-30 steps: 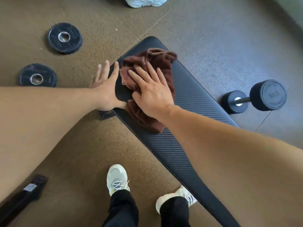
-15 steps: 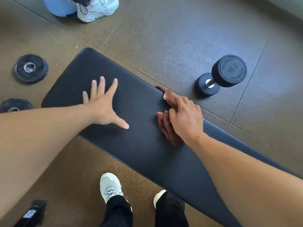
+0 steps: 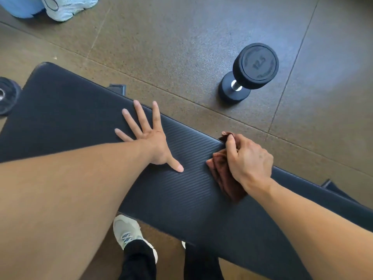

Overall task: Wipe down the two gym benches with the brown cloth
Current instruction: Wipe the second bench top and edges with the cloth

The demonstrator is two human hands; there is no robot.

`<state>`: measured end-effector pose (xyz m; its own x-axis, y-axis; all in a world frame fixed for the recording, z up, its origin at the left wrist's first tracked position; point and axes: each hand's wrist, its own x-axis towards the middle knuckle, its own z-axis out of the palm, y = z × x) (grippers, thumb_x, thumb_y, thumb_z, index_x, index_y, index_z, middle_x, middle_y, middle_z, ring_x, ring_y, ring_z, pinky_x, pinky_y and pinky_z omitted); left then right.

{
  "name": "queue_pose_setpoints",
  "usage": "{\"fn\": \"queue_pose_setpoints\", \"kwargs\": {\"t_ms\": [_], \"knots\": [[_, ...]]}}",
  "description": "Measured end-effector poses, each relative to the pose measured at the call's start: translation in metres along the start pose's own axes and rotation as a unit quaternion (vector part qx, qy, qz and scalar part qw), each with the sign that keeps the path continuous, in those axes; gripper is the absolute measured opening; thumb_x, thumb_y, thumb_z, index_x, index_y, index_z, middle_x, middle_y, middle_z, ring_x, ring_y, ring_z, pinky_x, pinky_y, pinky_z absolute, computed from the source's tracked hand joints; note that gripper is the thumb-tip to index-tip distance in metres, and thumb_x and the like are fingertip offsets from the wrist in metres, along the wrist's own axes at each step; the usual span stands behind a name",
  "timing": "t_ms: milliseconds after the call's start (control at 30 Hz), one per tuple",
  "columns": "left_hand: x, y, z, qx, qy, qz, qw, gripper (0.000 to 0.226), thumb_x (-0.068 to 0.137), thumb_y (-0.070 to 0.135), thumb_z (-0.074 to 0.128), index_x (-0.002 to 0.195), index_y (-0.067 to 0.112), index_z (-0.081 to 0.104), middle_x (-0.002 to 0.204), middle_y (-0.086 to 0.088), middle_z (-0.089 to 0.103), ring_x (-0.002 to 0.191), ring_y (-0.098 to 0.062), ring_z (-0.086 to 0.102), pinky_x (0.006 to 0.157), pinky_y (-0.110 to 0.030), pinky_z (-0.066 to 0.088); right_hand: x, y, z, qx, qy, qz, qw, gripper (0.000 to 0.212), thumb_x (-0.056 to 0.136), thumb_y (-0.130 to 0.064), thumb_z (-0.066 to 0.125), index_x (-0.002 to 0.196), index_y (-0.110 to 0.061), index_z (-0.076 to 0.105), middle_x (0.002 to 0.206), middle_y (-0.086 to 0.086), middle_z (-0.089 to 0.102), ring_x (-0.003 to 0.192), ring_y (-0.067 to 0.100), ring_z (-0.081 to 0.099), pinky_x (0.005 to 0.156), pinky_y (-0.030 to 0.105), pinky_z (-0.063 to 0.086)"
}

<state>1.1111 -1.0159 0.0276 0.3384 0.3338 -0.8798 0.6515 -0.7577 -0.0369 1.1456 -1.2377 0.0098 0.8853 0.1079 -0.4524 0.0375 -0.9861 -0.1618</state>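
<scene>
I see my right hand (image 3: 249,161) clenched around the brown cloth (image 3: 226,174), pressing it at the far edge of the bench (image 3: 80,118). My left hand (image 3: 149,138) lies flat on the pad beside it, fingers spread, gripping nothing.

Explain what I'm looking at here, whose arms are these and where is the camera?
The camera sits on a person's head, looking down, so the two bare arms are the wearer's own. There is only this one view. The long black padded surface is a gym bench. The left hand rests flat on it, fingers spread, holding nothing. The right hand grips a bunched brown cloth pressed against the bench's far edge, for wiping. On the floor beyond lies a black dumbbell; a weight plate shows at the left edge. The wearer's shoe and dark trousers appear below, and another person's pale shoe at the top.
</scene>
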Motion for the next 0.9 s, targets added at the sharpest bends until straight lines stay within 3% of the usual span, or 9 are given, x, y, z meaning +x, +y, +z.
{"fn": "queue_pose_setpoints", "kwargs": {"t_ms": [100,200,267,367,467,600,700,767,900], "knots": [[0.001,0.004,0.002,0.014,0.008,-0.02,1.0,0.188,0.027,0.064,0.095,0.123,0.028,-0.062,0.128,-0.017,-0.068,0.127,-0.045,-0.053,0.106,-0.077,-0.012,0.012,-0.064,0.004,0.044,-0.046,-0.082,0.995,0.053,0.106,-0.056,0.022,0.111,-0.028,0.067,0.115,0.005,0.072,0.107,0.035,0.065,0.079,0.039,0.035],[0.002,0.006,0.005,0.022,0.029,-0.03,0.999,0.178,0.043,0.053,0.096,0.129,0.031,-0.058,0.135,-0.016,-0.064,0.133,-0.044,-0.049,0.111,-0.075,-0.009,0.029,-0.11,0.012,0.094,-0.08,-0.156,0.98,0.055,0.105,-0.059,0.02,0.112,-0.029,0.066,0.115,0.004,0.072,0.105,0.036,0.066,0.077,0.042,0.032],[0.002,0.007,0.005,0.024,0.034,-0.032,0.999,0.175,0.045,0.053,0.095,0.129,0.032,-0.057,0.137,-0.015,-0.063,0.134,-0.044,-0.048,0.112,-0.074,-0.008,0.035,-0.112,0.014,0.078,-0.086,-0.186,0.976,0.049,0.106,-0.056,0.023,0.111,-0.027,0.063,0.113,0.004,0.072,0.102,0.037,0.067,0.074,0.041,0.032],[-0.005,0.01,0.003,0.019,0.022,-0.027,0.999,0.185,0.03,0.061,0.096,0.125,0.032,-0.06,0.133,-0.015,-0.066,0.131,-0.044,-0.05,0.11,-0.075,-0.01,0.029,-0.081,0.008,0.014,-0.055,-0.217,0.975,0.039,0.105,-0.051,0.031,0.106,-0.025,0.059,0.106,0.0,0.071,0.092,0.034,0.069,0.068,0.038,0.031],[-0.009,0.01,0.002,0.006,0.009,-0.024,1.0,0.187,0.023,0.067,0.094,0.123,0.034,-0.061,0.129,-0.012,-0.068,0.128,-0.043,-0.053,0.108,-0.074,-0.012,0.026,-0.024,-0.006,-0.008,-0.053,-0.173,0.983,0.038,0.1,-0.054,0.035,0.102,-0.027,0.062,0.104,0.0,0.074,0.093,0.032,0.07,0.068,0.037,0.033],[-0.011,0.011,0.003,0.004,0.017,-0.017,1.0,0.186,0.025,0.066,0.095,0.122,0.036,-0.061,0.13,-0.01,-0.068,0.129,-0.042,-0.053,0.11,-0.073,-0.013,0.022,0.087,-0.025,-0.04,-0.063,-0.027,0.997,0.042,0.098,-0.057,0.038,0.094,-0.026,0.066,0.096,0.007,0.076,0.095,0.036,0.07,0.073,0.039,0.042],[-0.011,0.011,0.004,0.008,0.019,-0.014,1.0,0.187,0.023,0.066,0.094,0.124,0.036,-0.06,0.132,-0.01,-0.067,0.13,-0.042,-0.052,0.11,-0.072,-0.013,0.008,0.143,-0.032,-0.046,-0.052,0.024,0.997,0.043,0.099,-0.056,0.038,0.076,-0.026,0.057,0.091,0.01,0.075,0.092,0.039,0.068,0.069,0.038,0.038],[-0.009,0.01,0.005,0.009,0.023,-0.013,1.0,0.187,0.023,0.066,0.094,0.125,0.036,-0.06,0.133,-0.011,-0.067,0.131,-0.042,-0.052,0.11,-0.072,-0.013,0.002,0.149,-0.032,-0.047,-0.039,0.037,0.997,0.044,0.101,-0.056,0.035,0.078,-0.025,0.057,0.094,0.012,0.075,0.093,0.04,0.068,0.069,0.039,0.038],[-0.007,0.007,0.008,0.006,0.032,0.0,0.999,0.188,0.022,0.067,0.094,0.127,0.035,-0.058,0.136,-0.012,-0.064,0.132,-0.042,-0.051,0.109,-0.073,-0.012,-0.002,0.102,-0.018,-0.024,0.001,0.056,0.998,0.047,0.105,-0.055,0.028,0.104,-0.025,0.064,0.108,0.01,0.074,0.101,0.039,0.068,0.079,0.043,0.045]]}}
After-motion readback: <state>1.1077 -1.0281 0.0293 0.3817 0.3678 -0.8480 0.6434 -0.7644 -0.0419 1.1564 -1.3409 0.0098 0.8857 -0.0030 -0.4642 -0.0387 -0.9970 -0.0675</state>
